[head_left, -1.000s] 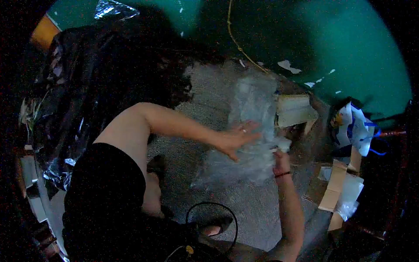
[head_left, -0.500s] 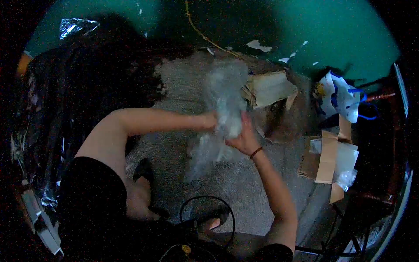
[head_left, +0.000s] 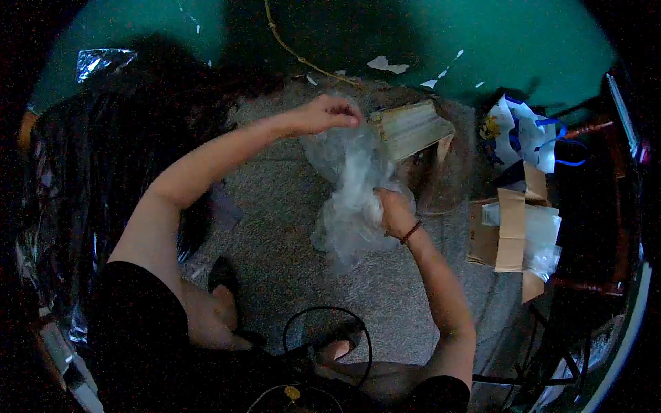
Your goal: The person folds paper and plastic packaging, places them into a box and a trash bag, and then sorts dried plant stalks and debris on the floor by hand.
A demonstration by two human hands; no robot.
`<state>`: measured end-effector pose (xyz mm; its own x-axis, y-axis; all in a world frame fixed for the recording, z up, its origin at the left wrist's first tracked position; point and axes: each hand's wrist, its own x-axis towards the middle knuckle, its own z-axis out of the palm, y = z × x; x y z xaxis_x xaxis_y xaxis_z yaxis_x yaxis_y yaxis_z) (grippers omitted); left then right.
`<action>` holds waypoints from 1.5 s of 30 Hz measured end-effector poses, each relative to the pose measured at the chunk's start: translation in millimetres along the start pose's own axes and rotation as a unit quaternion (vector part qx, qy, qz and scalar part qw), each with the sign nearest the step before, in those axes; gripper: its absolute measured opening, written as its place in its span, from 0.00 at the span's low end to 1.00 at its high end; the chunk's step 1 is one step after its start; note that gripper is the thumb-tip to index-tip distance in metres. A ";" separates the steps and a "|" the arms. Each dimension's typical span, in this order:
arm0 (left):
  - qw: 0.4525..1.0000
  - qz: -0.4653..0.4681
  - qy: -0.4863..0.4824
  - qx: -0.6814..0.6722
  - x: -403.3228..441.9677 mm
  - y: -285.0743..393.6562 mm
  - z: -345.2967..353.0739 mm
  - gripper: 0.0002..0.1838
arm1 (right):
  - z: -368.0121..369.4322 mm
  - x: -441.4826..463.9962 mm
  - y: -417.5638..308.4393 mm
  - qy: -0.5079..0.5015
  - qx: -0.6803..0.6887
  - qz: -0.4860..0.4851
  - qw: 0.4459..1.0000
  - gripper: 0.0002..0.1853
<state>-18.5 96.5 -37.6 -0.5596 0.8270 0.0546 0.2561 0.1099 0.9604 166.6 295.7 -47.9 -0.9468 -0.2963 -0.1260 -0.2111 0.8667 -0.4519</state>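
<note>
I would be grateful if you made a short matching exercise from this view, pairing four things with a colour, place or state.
Things:
1. Clear plastic
2. Cardboard box
3. Bag
4. Cord

Descriptions:
A. White and blue, near the right edge of the view
B. Thin and yellowish, against the green wall
C. Bunched up, with the right hand on it
D. Brown, with its flaps open

Right pairs: 1-C, 2-D, 3-A, 4-B
</note>
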 end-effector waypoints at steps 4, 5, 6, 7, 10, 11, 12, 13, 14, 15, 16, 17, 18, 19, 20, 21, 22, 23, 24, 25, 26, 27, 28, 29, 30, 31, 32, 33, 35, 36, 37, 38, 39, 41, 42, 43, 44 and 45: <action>0.993 -0.037 0.049 0.105 6.9 -35.2 14.0 0.28 | 2.7 5.5 16.0 0.073 0.005 -0.085 0.994 0.18; 0.996 -0.015 -0.040 0.078 0.8 -40.7 16.9 0.32 | -3.5 9.5 10.1 0.167 0.060 -0.038 0.983 0.18; 0.994 -0.001 -0.086 0.067 -1.6 -45.4 24.4 0.34 | -8.0 13.3 6.7 0.260 0.114 0.006 0.959 0.19; 0.990 0.012 -0.133 0.053 -4.1 -50.0 31.9 0.36 | -9.9 15.7 9.1 0.265 0.110 0.012 0.958 0.19; 0.988 -0.061 -0.113 -0.085 -15.0 -31.3 59.0 0.41 | -4.3 26.9 22.2 0.423 0.197 0.107 0.878 0.16; 0.958 -0.179 -0.097 -0.204 -18.4 -14.9 65.9 0.42 | 2.1 29.5 26.4 0.427 0.195 0.108 0.877 0.16; 0.931 -0.236 -0.093 -0.262 -22.5 -6.6 72.2 0.43 | 5.2 32.8 21.5 0.466 0.288 0.086 0.832 0.16; 0.899 -0.292 -0.082 -0.317 -26.5 1.7 78.4 0.43 | 8.1 34.6 18.5 0.500 0.377 0.063 0.777 0.16; 0.891 -0.283 -0.093 -0.342 -28.0 0.9 86.2 0.42 | 10.6 34.5 16.7 0.503 0.374 0.065 0.776 0.16; 0.882 -0.275 -0.106 -0.367 -28.4 1.1 93.1 0.41 | 12.2 32.8 14.3 0.457 0.313 0.124 0.823 0.19; 0.882 -0.274 -0.113 -0.366 -28.4 4.8 98.0 0.41 | 10.5 30.9 6.1 0.406 0.250 0.183 0.860 0.23; 0.872 -0.274 -0.083 -0.397 -27.6 8.9 102.6 0.38 | 13.3 28.6 -5.1 0.390 0.179 0.183 0.884 0.22; 0.859 -0.274 -0.055 -0.428 -27.2 14.3 107.3 0.35 | 14.7 28.1 -21.0 0.372 0.106 0.184 0.904 0.22; 0.859 -0.273 -0.065 -0.429 -31.6 26.3 110.1 0.35 | 23.8 31.4 -23.7 0.373 0.078 0.151 0.912 0.21; 0.913 -0.188 -0.036 -0.361 -40.1 39.7 108.9 0.32 | 31.5 33.4 -25.2 0.373 0.051 0.117 0.919 0.20; 0.899 -0.223 -0.019 -0.377 -29.8 14.7 104.5 0.29 | 35.2 33.2 -28.2 0.376 0.048 0.124 0.917 0.20; 0.883 -0.256 -0.001 -0.393 -19.6 -9.7 100.2 0.26 | 38.5 33.0 -31.2 0.330 0.051 0.113 0.936 0.19; 0.884 -0.257 -0.004 -0.391 -17.0 -23.7 97.7 0.26 | 40.2 31.9 -32.7 0.282 0.055 0.098 0.953 0.18; 0.878 -0.266 -0.014 -0.397 -18.0 -26.2 93.9 0.25 | 44.2 30.4 -30.2 0.284 0.057 0.098 0.952 0.18; 0.872 -0.274 -0.021 -0.404 -19.8 -28.9 91.7 0.24 | 47.8 28.5 -26.8 0.274 0.075 0.065 0.957 0.18; 0.873 -0.275 -0.016 -0.403 -21.6 -31.8 90.1 0.24 | 50.7 27.4 -22.8 0.262 0.092 0.028 0.960 0.19; 0.887 -0.304 -0.001 -0.347 -25.1 -23.6 86.0 0.21 | 44.7 26.5 -21.5 0.261 0.096 0.024 0.960 0.19; 0.898 -0.331 0.015 -0.291 -28.7 -13.9 82.2 0.18 | 31.2 23.9 -17.3 0.179 0.112 0.011 0.977 0.20; 0.897 -0.334 0.020 -0.290 -33.6 -3.4 80.7 0.18 | 16.1 21.9 -11.9 0.093 0.127 -0.002 0.988 0.22; 0.906 -0.303 0.039 -0.293 -38.7 9.1 81.0 0.18 | -5.4 24.3 -6.9 0.053 0.139 0.030 0.988 0.23; 0.914 -0.272 0.057 -0.295 -42.2 21.1 80.6 0.18 | -27.2 27.4 -2.0 0.012 0.150 0.063 0.987 0.24; 0.913 -0.275 0.061 -0.295 -43.6 34.5 79.7 0.18 | -42.2 26.7 1.5 0.090 0.185 0.129 0.970 0.24; 0.947 -0.241 0.047 -0.205 -44.2 44.0 78.9 0.18 | -51.4 26.2 5.9 0.167 0.216 0.194 0.942 0.24; 0.982 -0.180 0.038 -0.052 -42.3 56.6 76.7 0.18 | -57.2 26.1 18.4 0.231 0.230 0.169 0.930 0.25; 0.985 -0.166 0.039 -0.028 -40.3 53.0 76.3 0.18 | -56.6 25.8 23.4 0.296 0.240 0.145 0.913 0.27; 0.987 -0.154 0.044 -0.012 -38.6 48.7 76.7 0.18 | -49.7 24.2 29.2 0.296 0.241 0.144 0.913 0.27; 0.988 -0.146 0.051 -0.013 -36.2 43.7 75.3 0.18 | -38.0 21.9 35.0 0.182 0.346 0.159 0.907 0.28; 0.988 -0.139 0.061 -0.024 -32.9 37.6 73.1 0.18 | -23.1 19.6 41.0 0.062 0.442 0.170 0.878 0.30; 0.986 -0.127 0.087 -0.055 -25.8 25.1 69.3 0.17 | 7.1 17.5 36.3 0.043 0.589 0.144 0.794 0.29; 0.984 -0.124 0.101 -0.074 -23.3 18.6 67.0 0.17 | 16.7 20.4 28.6 -0.003 0.659 0.121 0.742 0.28; 0.982 -0.120 0.113 -0.095 -21.6 12.7 65.5 0.17 | 24.3 23.7 21.3 -0.049 0.722 0.098 0.683 0.28; 0.978 -0.119 0.125 -0.116 -19.3 6.8 64.6 0.16 | 31.7 26.7 16.4 -0.053 0.723 0.098 0.682 0.28; 0.974 -0.120 0.132 -0.141 -18.3 2.5 63.9 0.16 | 35.7 29.4 10.3 -0.071 0.771 0.086 0.627 0.26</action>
<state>42.7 116.9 -53.7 -0.7694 0.6214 -0.1479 -0.1126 0.0961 0.9890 145.2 281.5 -87.8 -0.8695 -0.3789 -0.3168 0.4799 -0.4967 -0.7232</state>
